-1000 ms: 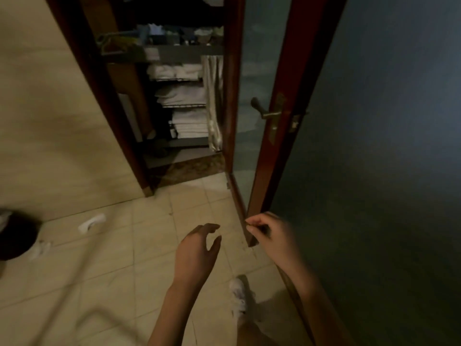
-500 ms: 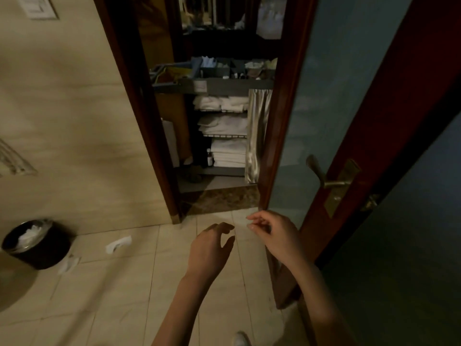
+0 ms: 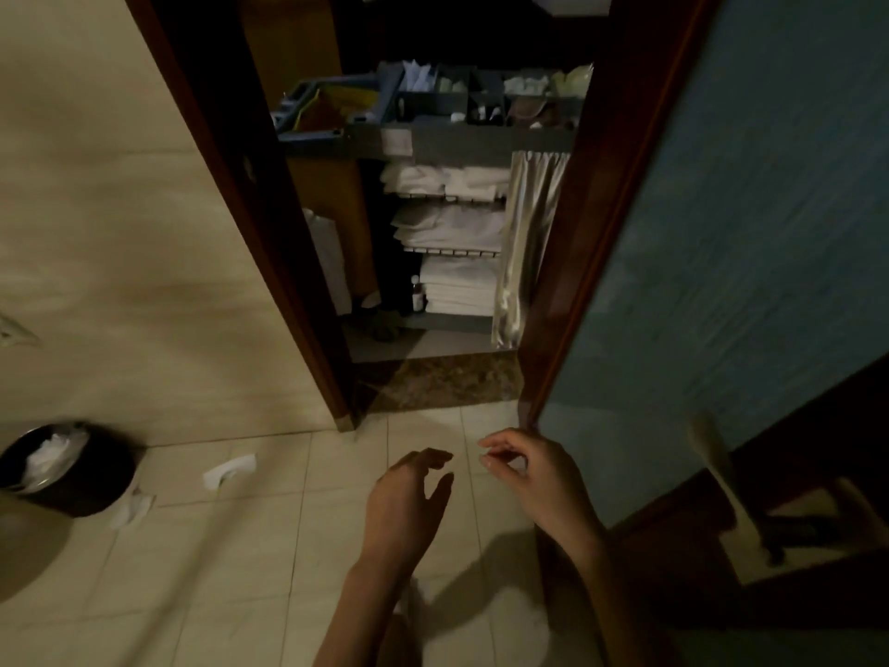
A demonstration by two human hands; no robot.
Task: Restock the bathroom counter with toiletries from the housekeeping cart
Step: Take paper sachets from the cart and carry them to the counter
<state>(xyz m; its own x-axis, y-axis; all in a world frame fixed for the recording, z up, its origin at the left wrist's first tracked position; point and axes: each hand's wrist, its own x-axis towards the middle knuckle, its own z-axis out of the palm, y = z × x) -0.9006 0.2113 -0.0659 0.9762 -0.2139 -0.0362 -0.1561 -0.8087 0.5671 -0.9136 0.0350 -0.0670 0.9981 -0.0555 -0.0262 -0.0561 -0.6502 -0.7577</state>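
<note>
The grey housekeeping cart point(image 3: 481, 144) stands just outside the bathroom doorway. Its top tray holds several compartments of small toiletries point(image 3: 486, 96). Folded white towels point(image 3: 452, 228) fill the shelves below, and a silvery curtain point(image 3: 524, 247) hangs at the cart's right side. My left hand point(image 3: 409, 503) hovers over the tiled floor with loosely curled fingers and holds nothing. My right hand point(image 3: 534, 479) is beside it, thumb and fingertips drawn close together, nothing visible between them. Both hands are well short of the cart.
The open door point(image 3: 750, 243) with frosted blue glass and a lever handle point(image 3: 721, 479) stands at my right. A dark wooden door frame point(image 3: 269, 262) borders the opening at left. A black waste bin point(image 3: 62, 469) and scraps of paper point(image 3: 228, 471) lie on the floor at left.
The view has advanced toward the doorway, so the cart looks nearer and larger. The door has slid further right in view. Both hands keep much the same pose in front of me.
</note>
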